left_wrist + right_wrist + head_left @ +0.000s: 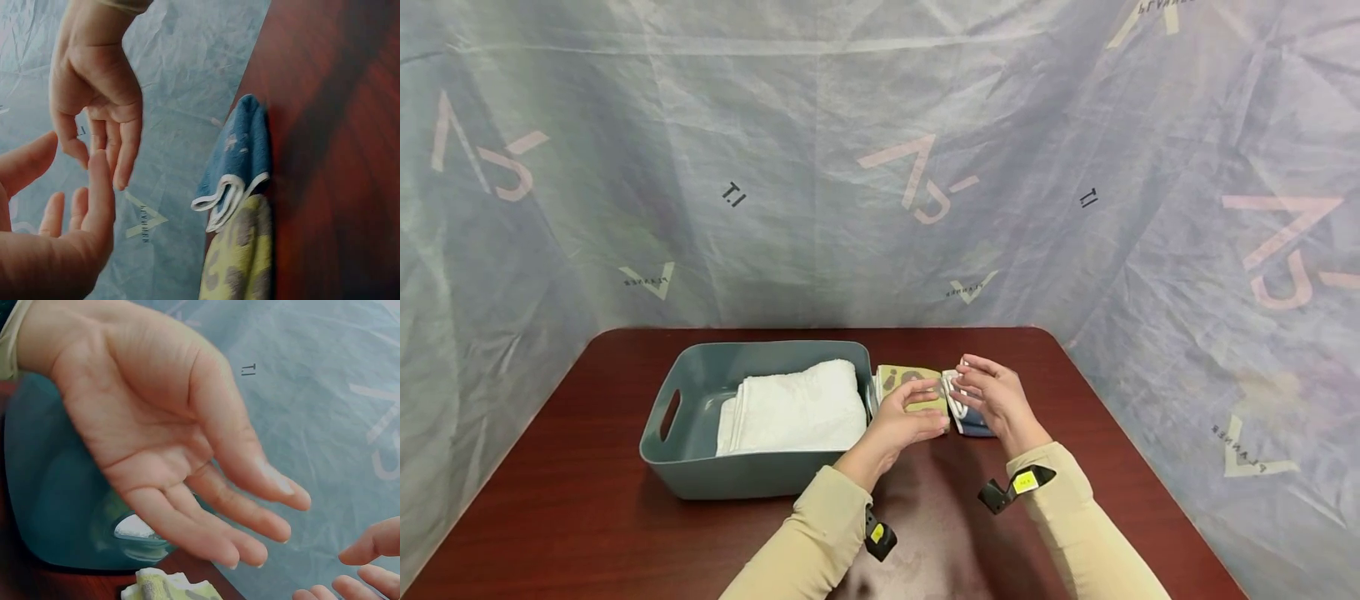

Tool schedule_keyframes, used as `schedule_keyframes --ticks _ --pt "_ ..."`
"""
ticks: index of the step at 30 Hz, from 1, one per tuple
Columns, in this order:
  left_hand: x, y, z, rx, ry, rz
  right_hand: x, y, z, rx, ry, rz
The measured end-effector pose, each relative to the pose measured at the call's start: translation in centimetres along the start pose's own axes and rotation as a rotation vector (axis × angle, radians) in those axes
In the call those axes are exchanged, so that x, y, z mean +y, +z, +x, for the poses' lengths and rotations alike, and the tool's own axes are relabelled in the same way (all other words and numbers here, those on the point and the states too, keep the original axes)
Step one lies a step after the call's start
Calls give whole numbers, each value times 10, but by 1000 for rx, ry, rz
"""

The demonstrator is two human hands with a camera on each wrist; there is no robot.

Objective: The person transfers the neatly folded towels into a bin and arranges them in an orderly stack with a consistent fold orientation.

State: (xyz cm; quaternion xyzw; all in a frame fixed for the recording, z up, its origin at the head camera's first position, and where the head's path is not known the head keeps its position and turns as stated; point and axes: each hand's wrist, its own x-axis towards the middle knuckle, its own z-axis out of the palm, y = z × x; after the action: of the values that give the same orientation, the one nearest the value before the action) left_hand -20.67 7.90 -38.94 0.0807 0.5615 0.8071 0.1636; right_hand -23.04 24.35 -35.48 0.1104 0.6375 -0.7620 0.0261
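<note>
From my head camera, the dark red table (542, 475) fills the lower frame; creased grey sheeting (820, 250) with printed letters walls the rest. Right of centre, my left hand (898, 423) and right hand (997, 398) are released, fingers loosely bent, near a yellow towel (913, 374) and blue towel (974, 425) beside the basket (745, 477).

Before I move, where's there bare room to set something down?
In the head view: table left of the bin, table right of the blue towel, and a gap inside the bin left of the white towel. Crowded: right of the bin, around the yellow towel, left hand and right hand.
</note>
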Motion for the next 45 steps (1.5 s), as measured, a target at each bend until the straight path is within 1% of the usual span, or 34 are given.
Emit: schedule_keyframes --ticks 4,7,11,17,21,26,28,33,36,40,45 --pt "-7 0 0 27 21 1 0 0 2 -13 -6 -17" --pt "-10 2 -2 53 25 20 1 0 2 -16 -3 -23" --pt "-15 6 -3 77 19 38 3 -1 2 -15 -8 -19" --pt "-29 6 -4 91 -2 40 12 -7 -2 0 21 -38" --pt "-36 5 -2 119 6 42 17 -11 -2 13 28 -44" --pt "-41 6 4 146 12 49 21 -14 1 31 27 -35" --pt "-43 7 6 161 15 61 24 -14 2 34 24 -26" --pt "-46 6 7 208 18 130 30 -13 5 40 9 -13" --pt "-46 4 7 217 15 153 34 -13 6 48 1 -17" --pt "-48 0 5 216 16 167 38 -14 7 50 16 -18" --pt "-47 -4 2 195 24 151 40 -15 6 54 22 -22"
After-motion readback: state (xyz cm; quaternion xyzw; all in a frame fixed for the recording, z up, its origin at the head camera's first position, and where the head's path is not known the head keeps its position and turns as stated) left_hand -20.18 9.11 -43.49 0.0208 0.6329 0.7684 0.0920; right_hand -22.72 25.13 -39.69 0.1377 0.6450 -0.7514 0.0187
